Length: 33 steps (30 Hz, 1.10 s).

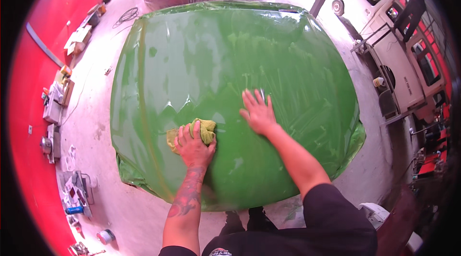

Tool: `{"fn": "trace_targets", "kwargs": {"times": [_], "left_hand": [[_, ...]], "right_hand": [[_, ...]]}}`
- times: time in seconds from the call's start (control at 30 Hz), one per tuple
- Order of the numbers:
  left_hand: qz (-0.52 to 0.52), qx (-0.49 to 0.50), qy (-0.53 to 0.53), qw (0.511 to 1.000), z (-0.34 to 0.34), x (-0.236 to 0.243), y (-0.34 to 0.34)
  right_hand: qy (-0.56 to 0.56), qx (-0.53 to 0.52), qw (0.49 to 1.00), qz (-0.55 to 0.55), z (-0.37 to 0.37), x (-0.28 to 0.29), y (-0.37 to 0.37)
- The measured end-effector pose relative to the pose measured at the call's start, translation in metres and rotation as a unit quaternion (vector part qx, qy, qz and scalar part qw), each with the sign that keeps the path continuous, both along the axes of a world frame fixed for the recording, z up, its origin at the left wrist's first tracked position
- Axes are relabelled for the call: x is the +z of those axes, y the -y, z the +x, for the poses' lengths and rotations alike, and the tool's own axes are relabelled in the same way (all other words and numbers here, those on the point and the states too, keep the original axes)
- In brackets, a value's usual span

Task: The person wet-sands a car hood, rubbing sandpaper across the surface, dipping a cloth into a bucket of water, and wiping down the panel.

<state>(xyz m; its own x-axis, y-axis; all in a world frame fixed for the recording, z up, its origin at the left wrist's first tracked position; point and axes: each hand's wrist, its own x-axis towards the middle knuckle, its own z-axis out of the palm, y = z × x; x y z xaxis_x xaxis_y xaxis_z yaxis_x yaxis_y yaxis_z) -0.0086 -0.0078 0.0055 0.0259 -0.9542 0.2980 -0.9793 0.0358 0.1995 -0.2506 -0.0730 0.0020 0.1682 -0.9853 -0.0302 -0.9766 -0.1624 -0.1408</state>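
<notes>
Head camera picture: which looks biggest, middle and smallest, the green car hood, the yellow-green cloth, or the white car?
1. Green car hood, by far the largest in the picture.
2. White car; it is farther off and cut by the rim, so its real size is unsure.
3. Yellow-green cloth, bunched under the left hand.

crumpled yellow-green cloth [204, 131] pressed flat on glossy green car hood [230, 64].

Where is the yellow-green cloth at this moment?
In the head view, the yellow-green cloth lies under the left hand on the green car hood, left of the flat right hand.
</notes>
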Motion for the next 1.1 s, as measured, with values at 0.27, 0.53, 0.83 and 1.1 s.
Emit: {"fn": "trace_targets", "kwargs": {"times": [0.27,0.53,0.83,1.1], "left_hand": [[0.000,-0.012,0.003,1.000,0.001,0.000,0.002],[-0.010,-0.020,-0.015,1.000,-0.004,-0.006,0.006],[-0.017,-0.011,-0.009,1.000,0.007,-0.012,0.003],[-0.040,-0.031,0.022,0.998,-0.004,-0.011,0.013]], "right_hand": [[-0.007,0.068,0.994,0.090,0.005,-0.017,-0.268],[-0.013,-0.131,0.990,-0.054,-0.017,-0.003,-0.109],[0.030,-0.135,0.989,0.045,0.042,-0.026,-0.276],[0.053,-0.375,0.926,-0.015,-0.060,-0.012,-0.131]]}}
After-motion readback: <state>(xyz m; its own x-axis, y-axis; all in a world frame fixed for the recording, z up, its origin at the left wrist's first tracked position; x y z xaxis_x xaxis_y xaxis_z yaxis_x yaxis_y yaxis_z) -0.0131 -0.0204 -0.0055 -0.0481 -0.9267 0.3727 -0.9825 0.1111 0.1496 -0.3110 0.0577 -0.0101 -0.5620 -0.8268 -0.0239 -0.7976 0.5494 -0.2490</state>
